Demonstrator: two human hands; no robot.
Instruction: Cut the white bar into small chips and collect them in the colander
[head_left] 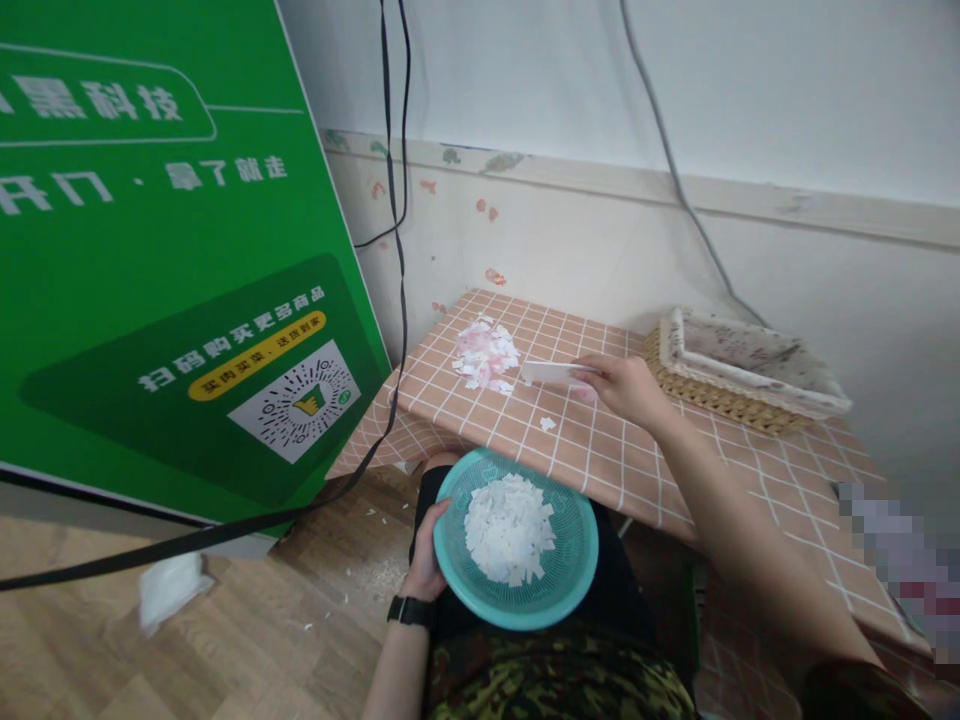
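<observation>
handling paper scraps looks like the step in hand: the right hand (619, 385) has its fingers pinching a white strip (553, 372) over the checked counter (600, 470), near a pink-tinged scrap pile (486, 352). the left hand's (426, 550) fingers grasp a teal colander (517, 618) — white scraps (510, 530) inside — and the next move likely calls for keeping it level. a lined wicker basket (720, 405) stands near the wall (570, 250).

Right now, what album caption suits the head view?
Left hand gripping a round turquoise plastic basket of white paper-like scraps, right hand holding a flat white strip.
</observation>
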